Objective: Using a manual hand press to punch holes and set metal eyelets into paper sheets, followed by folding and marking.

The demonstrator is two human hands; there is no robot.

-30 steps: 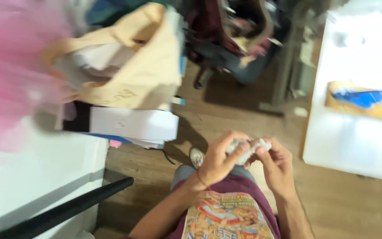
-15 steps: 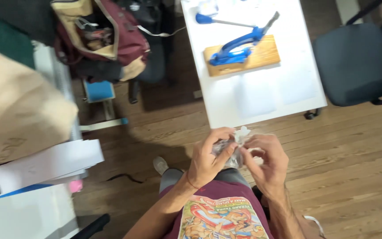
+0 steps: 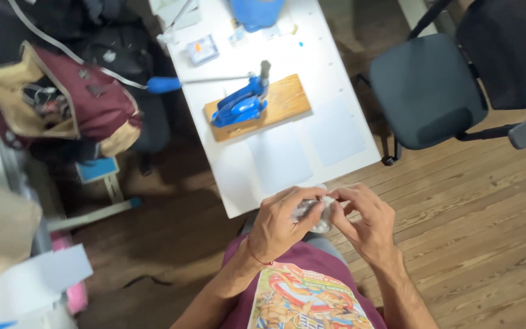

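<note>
Both hands on a small clear packet [image 3: 312,210] — held over my lap.
Left hand [image 3: 284,228] and right hand [image 3: 366,222] pinch it with curled fingers, just off the white table [image 3: 287,164] edge — blue press [image 3: 241,103] farther back.

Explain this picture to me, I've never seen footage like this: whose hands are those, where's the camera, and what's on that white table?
The camera sits on a person's head and looks down, so you see that person's own body from above: a maroon shirt with a colourful print, and two bare hands. The left hand and right hand together pinch a small, crumpled, pale thing; it is too small to tell what it is. Ahead stands a white table. On it lies a wooden board carrying a blue lever press with a long handle. To the right is a dark chair, to the left an open maroon bag, all on a wooden floor.
</note>
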